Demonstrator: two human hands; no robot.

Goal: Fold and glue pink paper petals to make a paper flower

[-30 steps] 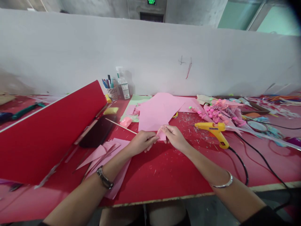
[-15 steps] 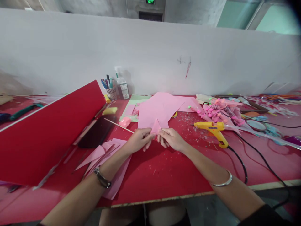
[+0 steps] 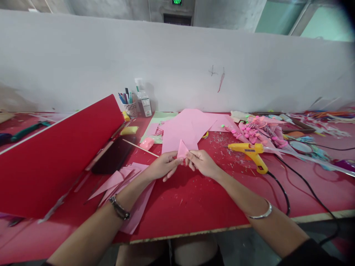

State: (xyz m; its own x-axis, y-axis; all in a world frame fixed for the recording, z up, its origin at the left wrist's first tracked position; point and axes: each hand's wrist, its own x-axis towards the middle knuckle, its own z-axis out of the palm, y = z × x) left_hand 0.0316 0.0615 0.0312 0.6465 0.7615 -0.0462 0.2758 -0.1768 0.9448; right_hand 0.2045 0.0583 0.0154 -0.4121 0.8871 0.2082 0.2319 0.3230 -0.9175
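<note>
Head view, the only one I have: I see both hands meeting at the middle of the red table (image 3: 194,199), just above its surface. The left hand (image 3: 163,166) and the right hand (image 3: 203,162) each pinch a lower corner of a small pink paper triangle (image 3: 182,150), thumb pressed against fingertips on either side. The triangle stands between the two hands with its point tilted up and away from me, so its base runs left to right from one pinch to the other. Neither hand is nearer; they sit level, almost touching under the paper.

Just beyond the triangle lies a spread of pink paper sheets (image 3: 188,127), flat on the table and close to the raised point. To my left, by the left forearm, lies a pile of folded pink pieces (image 3: 124,181), near but apart. On the right, a yellow glue gun (image 3: 251,150) rests on its side, well clear of the right hand, its black cord (image 3: 283,192) trailing toward the table edge.
</note>
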